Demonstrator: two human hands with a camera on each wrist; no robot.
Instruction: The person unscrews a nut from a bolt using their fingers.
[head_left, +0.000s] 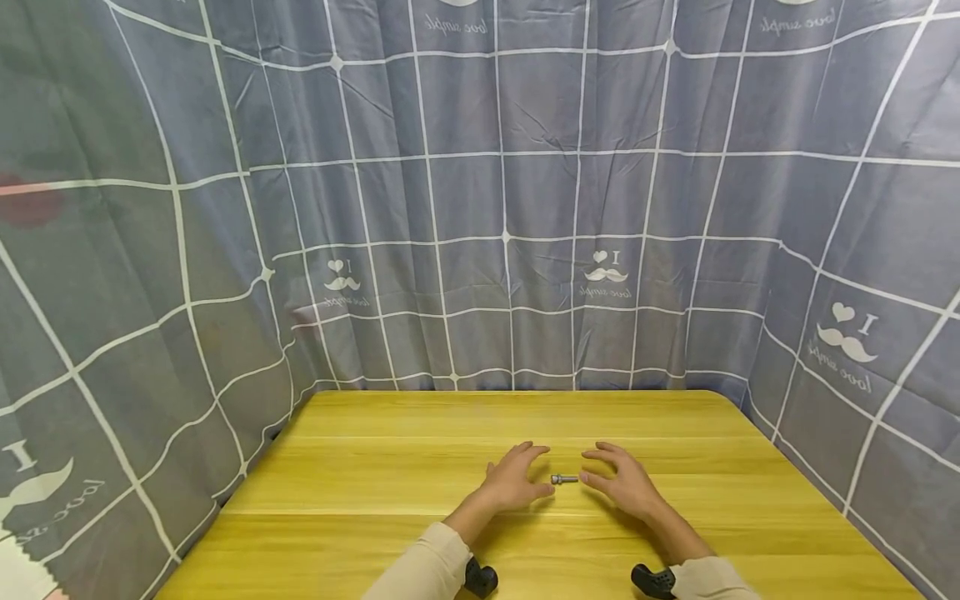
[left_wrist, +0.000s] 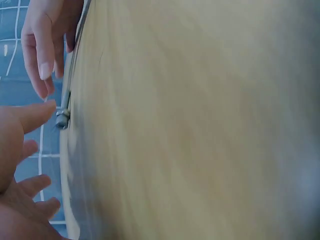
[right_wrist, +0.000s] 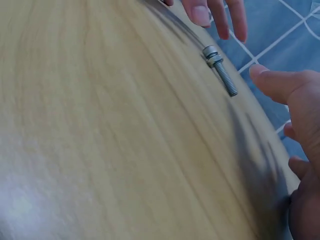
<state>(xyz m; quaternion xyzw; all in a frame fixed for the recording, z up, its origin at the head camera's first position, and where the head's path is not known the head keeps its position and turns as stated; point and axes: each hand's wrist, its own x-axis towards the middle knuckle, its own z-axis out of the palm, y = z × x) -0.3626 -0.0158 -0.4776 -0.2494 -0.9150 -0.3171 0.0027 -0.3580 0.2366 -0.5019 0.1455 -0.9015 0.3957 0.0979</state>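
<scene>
A silver bolt with a nut threaded on it near its head lies flat on the wooden table between my two hands. Just left of the bolt's head, my left hand hovers with fingers spread and loosely bent. My right hand mirrors it at the threaded end, its thumb closest to the tip. In the right wrist view the bolt shows its socket-style round head, the nut and the bare thread. Neither hand touches it; the left wrist view shows the bolt's head near the left thumb.
The yellow wood-grain table reaches back to a grey curtain with white grid lines, which also hangs along both sides. Dark straps with black devices sit at both wrists, below light sleeves.
</scene>
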